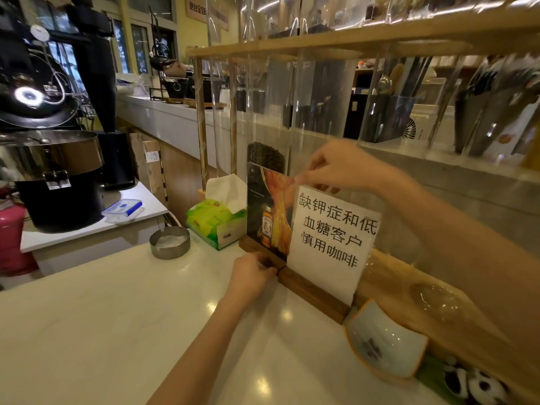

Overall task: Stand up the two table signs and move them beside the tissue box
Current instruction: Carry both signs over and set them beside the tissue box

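Two table signs stand upright side by side on the white counter. The dark sign with an orange bottle picture [267,211] stands right beside the green tissue box [216,222]. The white sign with black Chinese writing [330,238] stands to its right on a wooden base [314,293]. My left hand [251,276] pinches the wooden base where the two signs meet. My right hand [336,166] pinches the top edge of the clear panels, at the seam between both signs.
A round metal ashtray [170,242] sits left of the tissue box. A small white dish [382,343] and a panda toy [473,384] lie to the right. A wooden rack with clear tubes [263,112] rises behind the signs. A coffee roaster [49,159] stands far left.
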